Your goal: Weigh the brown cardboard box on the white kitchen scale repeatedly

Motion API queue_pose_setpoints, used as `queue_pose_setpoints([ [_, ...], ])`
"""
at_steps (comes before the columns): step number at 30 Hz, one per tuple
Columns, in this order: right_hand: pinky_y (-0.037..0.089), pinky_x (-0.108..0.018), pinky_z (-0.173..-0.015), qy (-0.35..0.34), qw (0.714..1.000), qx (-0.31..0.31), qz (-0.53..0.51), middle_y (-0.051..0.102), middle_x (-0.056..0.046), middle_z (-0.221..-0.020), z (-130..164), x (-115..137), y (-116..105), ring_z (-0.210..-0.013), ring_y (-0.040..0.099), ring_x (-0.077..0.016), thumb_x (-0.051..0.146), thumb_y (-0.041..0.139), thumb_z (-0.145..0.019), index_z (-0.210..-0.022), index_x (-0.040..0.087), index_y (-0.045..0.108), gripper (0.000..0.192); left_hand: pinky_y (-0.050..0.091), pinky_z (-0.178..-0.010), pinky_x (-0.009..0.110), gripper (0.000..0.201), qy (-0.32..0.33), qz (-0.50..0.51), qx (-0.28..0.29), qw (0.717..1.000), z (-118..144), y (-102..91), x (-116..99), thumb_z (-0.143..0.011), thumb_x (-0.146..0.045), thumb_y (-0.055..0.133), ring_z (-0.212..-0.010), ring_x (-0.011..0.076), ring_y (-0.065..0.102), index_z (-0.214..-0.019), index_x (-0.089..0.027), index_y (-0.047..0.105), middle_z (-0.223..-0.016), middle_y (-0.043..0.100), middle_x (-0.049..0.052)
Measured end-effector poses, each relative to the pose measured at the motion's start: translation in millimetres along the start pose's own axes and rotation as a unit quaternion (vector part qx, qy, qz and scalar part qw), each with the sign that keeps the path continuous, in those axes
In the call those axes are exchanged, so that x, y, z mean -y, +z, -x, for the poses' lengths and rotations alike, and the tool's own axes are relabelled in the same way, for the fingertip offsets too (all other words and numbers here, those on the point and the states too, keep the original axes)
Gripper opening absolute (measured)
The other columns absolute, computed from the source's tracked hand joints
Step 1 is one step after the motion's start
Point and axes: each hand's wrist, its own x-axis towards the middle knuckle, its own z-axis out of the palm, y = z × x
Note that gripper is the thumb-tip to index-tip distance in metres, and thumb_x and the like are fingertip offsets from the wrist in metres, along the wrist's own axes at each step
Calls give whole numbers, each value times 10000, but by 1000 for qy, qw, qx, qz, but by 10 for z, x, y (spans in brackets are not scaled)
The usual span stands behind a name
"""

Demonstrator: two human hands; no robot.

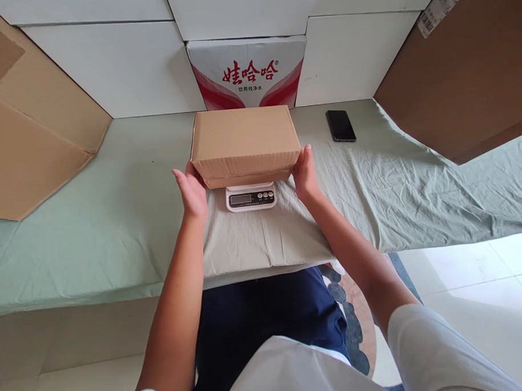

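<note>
Left hand [193, 192] and right hand [305, 174] are gripping the closed cardboard box [245, 143], contents hidden, sitting on the scale [251, 197].

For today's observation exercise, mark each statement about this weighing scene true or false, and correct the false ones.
1. The cardboard box sits over a small white kitchen scale. True.
2. Only the left hand touches the box. False: the right hand is on its other end too.
3. A black phone lies on the green sheet, right of the box. True.
4. The phone lies on top of the box. False: it lies apart, on the sheet.
5. A red-and-white carton stands behind the box. True.
</note>
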Motion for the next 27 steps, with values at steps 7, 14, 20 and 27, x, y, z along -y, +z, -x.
queue_pose_setpoints([
  [7, 457, -626, -1381, -3, 1000, -2, -3, 760, -19, -1553, -13, -11, -20, -1639, 564, -353, 1016, 403, -889, -1354, 339, 724, 881, 510, -1314, 523, 1065, 10, -2, 8, 1000, -6, -20, 21, -943, -1049, 188, -1542, 367, 632, -1352, -256, 769, -1494, 763, 157],
  [14, 465, -622, -1375, -3, 1000, -2, 1, 761, -28, -1549, -10, -5, -13, -1636, 569, -355, 1012, 391, -894, -1330, 327, 723, 878, 467, -1357, 531, 1011, 3, 6, 8, 1000, -13, -34, 35, -927, -1058, 256, -1591, 365, 592, -1349, -302, 779, -1529, 752, 131],
  [20, 487, -593, -1351, 0, 1000, 12, 4, 752, -30, -1567, 8, -2, -5, -1622, 579, -352, 999, 372, -916, -1375, 329, 720, 883, 487, -1338, 533, 1005, 9, -6, 20, 1000, -7, -28, 22, -958, -1029, 226, -1600, 357, 585, -1389, -296, 761, -1529, 743, 156],
  [27, 495, -584, -1340, 10, 1000, 6, 11, 752, -43, -1565, 15, 11, 11, -1632, 565, -356, 1024, 342, -902, -1422, 326, 706, 943, 503, -1317, 550, 1009, -2, -3, 17, 1000, 28, 10, -41, -954, -1036, 243, -1597, 366, 576, -1392, -281, 748, -1558, 726, 138],
])
